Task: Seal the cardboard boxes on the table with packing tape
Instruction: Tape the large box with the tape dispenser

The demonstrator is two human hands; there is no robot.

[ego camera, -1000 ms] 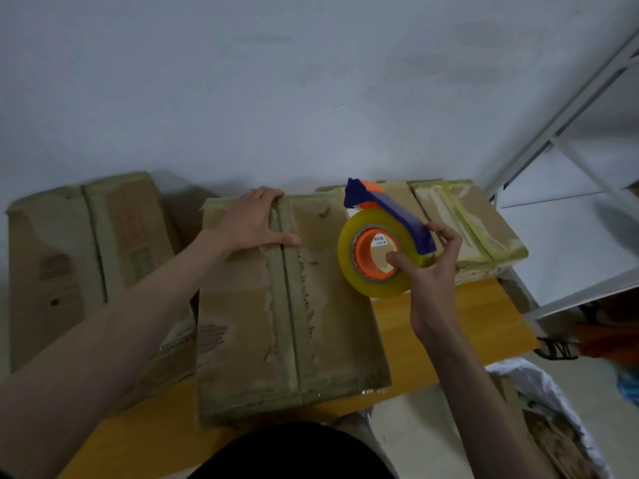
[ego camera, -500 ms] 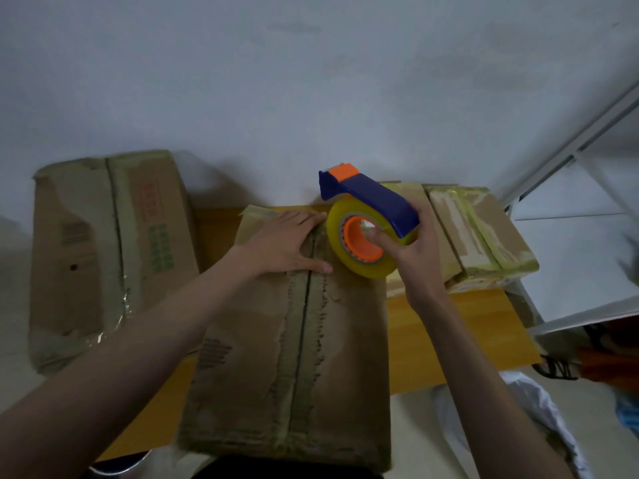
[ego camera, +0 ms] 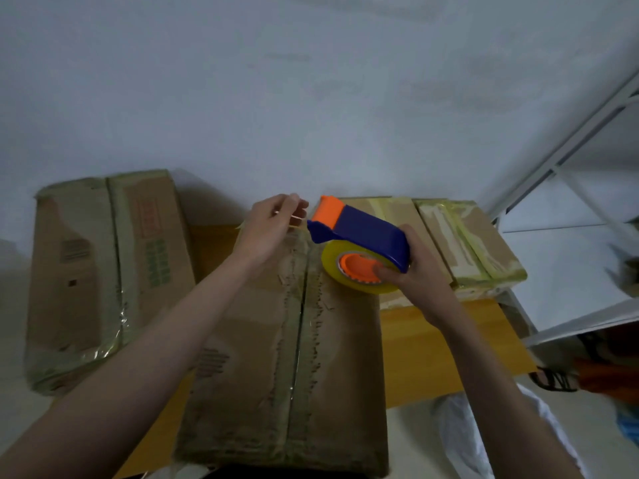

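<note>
We see a wooden table (ego camera: pixel 446 344) against a pale wall (ego camera: pixel 311 98), a white shelf rack (ego camera: pixel 570 216) to the right. The middle box (ego camera: pixel 283 368) lies before us (seam untaped). Our left hand (ego camera: pixel 269 229), flat on it earlier, now pinches the tape end; our right hand (ego camera: pixel 418 271) grips the tape dispenser (ego camera: pixel 359 247).

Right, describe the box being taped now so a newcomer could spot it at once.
On the wooden table by the wall, take the middle cardboard box, nearest the person. The tape dispenser is held over its far end. Unlike its neighbours, its centre seam shows torn paper.
</note>
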